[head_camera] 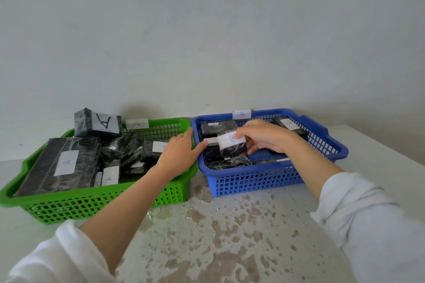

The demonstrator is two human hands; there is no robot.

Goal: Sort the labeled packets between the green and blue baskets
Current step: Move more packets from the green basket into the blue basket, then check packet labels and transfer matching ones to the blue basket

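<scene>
A green basket (99,204) tagged A stands on the left, a blue basket (257,181) tagged B on the right. Both hold black plastic-wrapped packets with white labels. My right hand (264,138) hovers over the blue basket and pinches a small black packet (232,146) with a white B label. My left hand (181,151) lies with straight fingers over the green basket's right rim, thumb reaching toward the blue basket. A large flat packet marked A (62,163) fills the green basket's left side, and another A packet (97,123) sits at its back.
Both baskets stand against a pale wall (207,41) on a white table (218,236) whose surface is worn and blotched brown in front. The table's right edge runs past the blue basket's handle. White sleeves cover both forearms.
</scene>
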